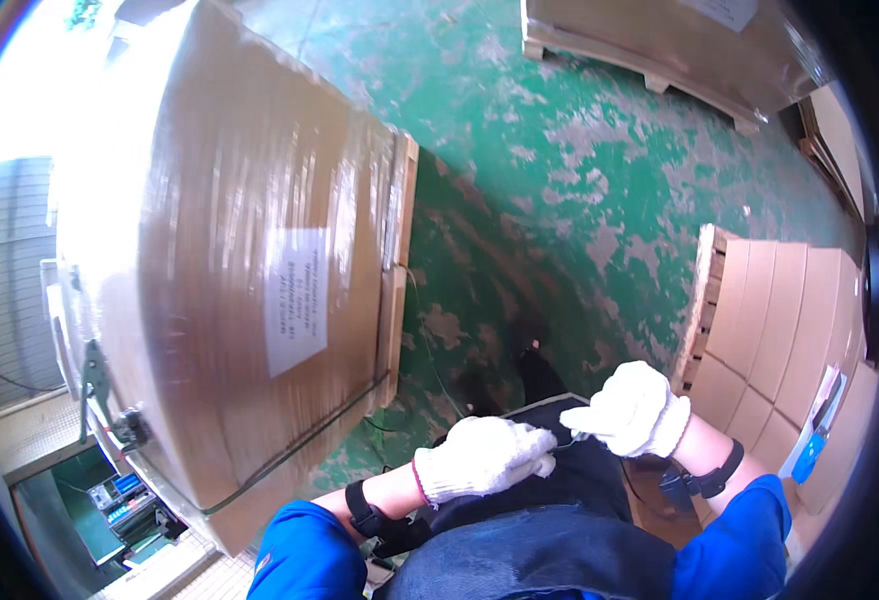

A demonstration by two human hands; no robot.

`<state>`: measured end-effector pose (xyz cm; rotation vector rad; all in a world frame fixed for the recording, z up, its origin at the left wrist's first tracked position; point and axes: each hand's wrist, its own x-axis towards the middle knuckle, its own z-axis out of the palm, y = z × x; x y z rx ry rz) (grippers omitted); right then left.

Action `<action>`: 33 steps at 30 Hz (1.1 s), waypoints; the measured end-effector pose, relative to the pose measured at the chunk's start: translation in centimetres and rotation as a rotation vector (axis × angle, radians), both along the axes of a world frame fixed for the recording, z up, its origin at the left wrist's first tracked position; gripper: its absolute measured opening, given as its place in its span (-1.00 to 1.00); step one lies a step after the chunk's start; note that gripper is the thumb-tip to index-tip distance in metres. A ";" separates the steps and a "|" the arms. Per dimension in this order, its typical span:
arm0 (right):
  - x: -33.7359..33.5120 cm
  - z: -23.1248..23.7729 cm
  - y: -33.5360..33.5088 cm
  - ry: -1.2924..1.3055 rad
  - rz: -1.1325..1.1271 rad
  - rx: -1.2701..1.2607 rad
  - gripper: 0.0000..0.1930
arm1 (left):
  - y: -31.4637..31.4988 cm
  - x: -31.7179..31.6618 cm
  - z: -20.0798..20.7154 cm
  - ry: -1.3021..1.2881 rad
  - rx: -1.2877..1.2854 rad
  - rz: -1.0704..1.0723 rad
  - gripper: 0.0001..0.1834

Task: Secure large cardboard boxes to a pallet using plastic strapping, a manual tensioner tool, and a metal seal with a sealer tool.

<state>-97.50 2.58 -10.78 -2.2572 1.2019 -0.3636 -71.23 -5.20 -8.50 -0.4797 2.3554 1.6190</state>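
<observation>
Head view: left hand (482, 455) and right hand (633, 408), both gloved, meet over the lap, fingertips pinching a thin dark wire (563, 440) stretched between them, seemingly to keep it taut. Wrapped pallet (250, 250) stands left.

The person wears white knitted work gloves on the left hand (480, 455) and right hand (635, 408), a black band around each wrist, bright blue long sleeves, dark blue denim trousers and dark shoes.
</observation>
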 end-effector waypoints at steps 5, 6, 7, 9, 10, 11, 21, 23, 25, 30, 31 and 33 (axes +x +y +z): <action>-6.0 3.8 -5.9 0.136 -0.058 -0.118 -0.74 | -5.9 -1.9 5.6 -0.234 0.062 0.010 -0.68; -6.5 3.6 -7.1 0.145 -0.112 -0.161 -0.77 | -6.5 -1.3 5.4 -0.243 0.041 0.067 -0.68; -6.7 3.4 -8.3 0.153 -0.165 -0.203 -0.80 | -7.3 -0.5 5.0 -0.250 0.027 0.126 -0.67; -6.9 2.8 -11.7 0.051 -0.208 -0.282 -0.81 | -10.6 -1.2 6.8 -0.514 0.243 0.294 -0.66; -6.8 3.5 -13.8 0.043 -0.206 -0.353 -0.80 | -12.0 -0.8 6.8 -0.510 0.252 0.381 -0.66; -6.8 4.4 -16.0 0.037 -0.202 -0.423 -0.80 | -13.1 -0.1 6.3 -0.503 0.266 0.466 -0.65; -16.5 11.9 -35.1 0.398 -0.247 -0.486 -0.81 | -29.8 -7.1 3.5 -0.093 0.072 0.675 -0.78; -18.8 13.2 -37.9 0.418 -0.297 -0.596 -0.74 | -34.7 -9.3 6.4 -0.072 0.191 0.657 -0.78; -21.8 13.3 -41.2 0.418 -0.292 -0.574 -0.64 | -37.9 -10.4 6.6 -0.020 0.245 0.692 -0.72; -23.2 13.2 -55.3 0.329 -0.160 -0.554 -0.66 | -43.6 -11.3 5.4 -0.075 0.321 0.788 -0.68; -22.4 13.0 -59.0 0.305 -0.095 -0.556 -0.68 | -44.3 -11.2 4.9 -0.079 0.393 0.888 -0.69; -19.8 11.4 -66.3 0.354 0.060 -0.483 -0.64 | -45.9 -10.9 3.0 -0.113 0.531 1.188 -0.75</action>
